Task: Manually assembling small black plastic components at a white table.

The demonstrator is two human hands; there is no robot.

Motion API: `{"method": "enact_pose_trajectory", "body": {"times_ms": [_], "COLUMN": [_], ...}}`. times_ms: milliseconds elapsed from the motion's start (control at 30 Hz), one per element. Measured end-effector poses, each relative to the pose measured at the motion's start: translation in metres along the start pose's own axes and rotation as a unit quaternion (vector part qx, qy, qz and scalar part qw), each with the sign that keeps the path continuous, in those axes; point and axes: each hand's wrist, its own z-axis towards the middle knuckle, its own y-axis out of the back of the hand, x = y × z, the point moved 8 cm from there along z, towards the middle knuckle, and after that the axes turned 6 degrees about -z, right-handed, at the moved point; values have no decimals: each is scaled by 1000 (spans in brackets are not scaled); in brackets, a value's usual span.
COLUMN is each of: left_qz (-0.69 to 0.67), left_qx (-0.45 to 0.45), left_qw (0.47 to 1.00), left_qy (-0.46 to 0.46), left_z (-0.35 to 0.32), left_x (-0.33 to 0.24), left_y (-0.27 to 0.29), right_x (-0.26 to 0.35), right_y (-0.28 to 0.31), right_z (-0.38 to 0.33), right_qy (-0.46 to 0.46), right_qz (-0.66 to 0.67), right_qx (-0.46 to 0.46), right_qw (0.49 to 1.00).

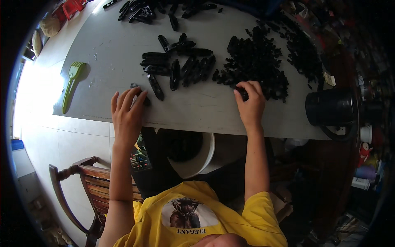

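Note:
My left hand (126,113) lies flat near the grey table's (119,53) front edge, fingers spread, its fingertips on a long black plastic piece (140,89). My right hand (249,102) reaches into the near edge of a big pile of small black plastic parts (257,61), fingers curled on one small part (242,94). Between the hands lies a group of long black pieces (177,68), some laid side by side.
A green plastic tool (72,82) lies at the table's left. A black mug (331,108) stands at the right edge. More black pieces (140,12) sit at the far side. A white bucket (197,152) and a wooden chair (88,189) are below the table.

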Motion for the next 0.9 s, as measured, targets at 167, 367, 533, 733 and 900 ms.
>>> {"method": "enact_pose_trajectory", "body": {"times_ms": [167,367,533,733,900], "left_qz": [-50,-347,-702,-666,-674], "left_qx": [-31,8,129,128,134], "left_qw": [998,936,658,708,697], "left_qy": [-15,55,240,197,204], "left_z": [-6,2,-1,13,12], "left_x": [-7,-40,-65,-72,-70], "left_y": [18,8,-57,-72,-75], "right_x": [-1,-7,6,3,-3], "right_y": [10,-4,-10,-23,-20], "right_z": [-3,-24,-40,-54,-57], "right_qy": [23,-215,-229,-256,-269], "right_qz": [108,393,414,413,431], "right_qx": [-61,75,133,143,109], "right_qw": [992,891,871,862,854]}}
